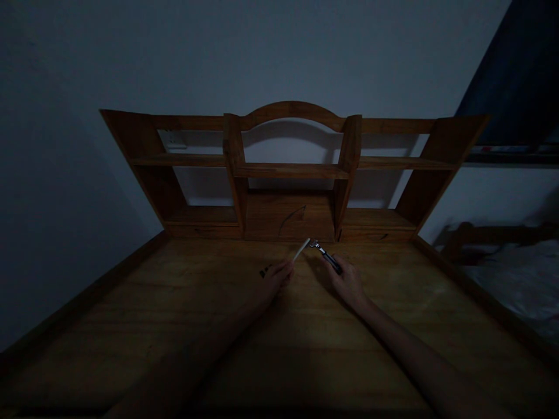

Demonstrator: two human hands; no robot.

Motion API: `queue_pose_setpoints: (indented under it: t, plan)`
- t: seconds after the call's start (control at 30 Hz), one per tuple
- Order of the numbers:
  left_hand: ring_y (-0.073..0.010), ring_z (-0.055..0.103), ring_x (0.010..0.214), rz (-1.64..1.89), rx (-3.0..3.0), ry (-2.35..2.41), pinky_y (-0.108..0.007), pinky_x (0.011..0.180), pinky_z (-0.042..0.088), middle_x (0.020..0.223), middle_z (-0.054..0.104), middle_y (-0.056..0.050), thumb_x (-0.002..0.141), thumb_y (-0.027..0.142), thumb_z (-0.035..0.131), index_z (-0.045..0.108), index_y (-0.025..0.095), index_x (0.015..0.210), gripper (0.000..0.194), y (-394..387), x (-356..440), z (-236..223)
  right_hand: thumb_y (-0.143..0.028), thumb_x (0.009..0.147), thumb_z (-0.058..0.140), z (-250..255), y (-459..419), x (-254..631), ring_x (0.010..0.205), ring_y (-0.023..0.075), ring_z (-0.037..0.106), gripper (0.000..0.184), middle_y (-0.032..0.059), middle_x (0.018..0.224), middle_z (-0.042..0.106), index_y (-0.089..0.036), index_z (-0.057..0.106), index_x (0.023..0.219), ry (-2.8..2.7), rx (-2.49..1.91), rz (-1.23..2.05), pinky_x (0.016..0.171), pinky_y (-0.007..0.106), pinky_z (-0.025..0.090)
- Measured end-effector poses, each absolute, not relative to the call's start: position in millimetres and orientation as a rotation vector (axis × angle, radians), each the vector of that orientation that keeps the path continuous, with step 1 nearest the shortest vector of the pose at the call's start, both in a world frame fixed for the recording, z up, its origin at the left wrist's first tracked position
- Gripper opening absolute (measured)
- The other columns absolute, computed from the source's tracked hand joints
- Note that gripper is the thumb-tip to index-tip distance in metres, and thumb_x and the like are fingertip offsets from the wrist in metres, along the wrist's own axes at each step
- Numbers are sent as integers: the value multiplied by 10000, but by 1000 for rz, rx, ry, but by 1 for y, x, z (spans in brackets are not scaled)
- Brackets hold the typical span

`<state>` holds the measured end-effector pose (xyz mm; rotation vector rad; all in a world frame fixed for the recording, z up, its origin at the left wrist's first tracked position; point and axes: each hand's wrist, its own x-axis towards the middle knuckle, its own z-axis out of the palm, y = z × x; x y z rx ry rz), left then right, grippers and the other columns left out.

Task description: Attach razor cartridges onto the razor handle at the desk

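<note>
My left hand (pixel 278 274) is closed around a thin pale stick (pixel 301 249), which points up and to the right. A small dark piece (pixel 265 271) shows at the left of that hand; whether it belongs to the stick or lies on the desk, I cannot tell. In my right hand (pixel 347 280) is a slim tool with a black handle and a small silver head (pixel 325 254), shaped like a peeler or razor. Its head is close to the stick's tip; dim light hides whether they touch. Both hands are over the middle of the wooden desk (pixel 196 314).
A wooden shelf unit (pixel 292 170) with several compartments stands along the desk's back edge. Low drawers (pixel 376 236) line its base. Raised rims (pixel 476 297) border the desk's sides. Behind is a pale wall (pixel 279 52), with a dark window or curtain (pixel 519 75) at right.
</note>
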<state>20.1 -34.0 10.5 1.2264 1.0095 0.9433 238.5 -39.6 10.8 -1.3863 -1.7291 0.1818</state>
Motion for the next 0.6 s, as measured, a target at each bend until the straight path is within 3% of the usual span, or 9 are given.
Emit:
queue_pose_setpoints:
  t: [0.6]
  plan:
    - [-51,241,407,930,1253,981,-193,387,161,519,321,73,785,618,499,471,176,694,452,-38,22,14,-456,901,454,9,-40,239,623,183,630,350,47,729,678,-169,653,887,-1742,-1350,222,567,239,405]
